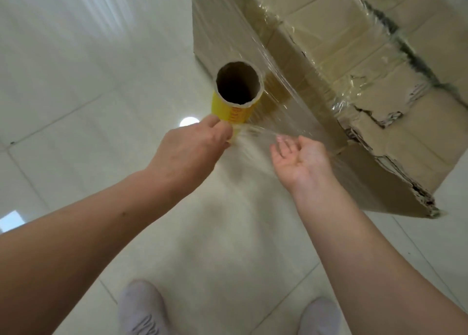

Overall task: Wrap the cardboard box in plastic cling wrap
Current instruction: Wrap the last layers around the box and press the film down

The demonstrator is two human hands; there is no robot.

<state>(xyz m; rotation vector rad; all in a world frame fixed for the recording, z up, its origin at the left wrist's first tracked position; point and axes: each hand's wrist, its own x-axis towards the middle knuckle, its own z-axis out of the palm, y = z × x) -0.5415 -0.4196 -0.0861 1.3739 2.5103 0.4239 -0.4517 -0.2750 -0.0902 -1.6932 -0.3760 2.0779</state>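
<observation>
Two hands work beside a large cardboard box (367, 56) standing on the pale tiled floor (76, 106), filling the upper right of the view. The left hand (192, 147) grips the lower end of an upright roll of cling wrap (235, 99), whose hollow core faces the camera. Its yellow label (228, 111) carries red print too blurred to read. Clear film (286, 111) stretches from the roll to the box's near side and already covers its top. The right hand (301, 157) lies palm up with relaxed fingers at the film's lower edge, holding nothing. The box's nearest corner and top seam are torn and ragged. Bare tiles spread left of the roll and toward two pale shoes (141, 309).
</observation>
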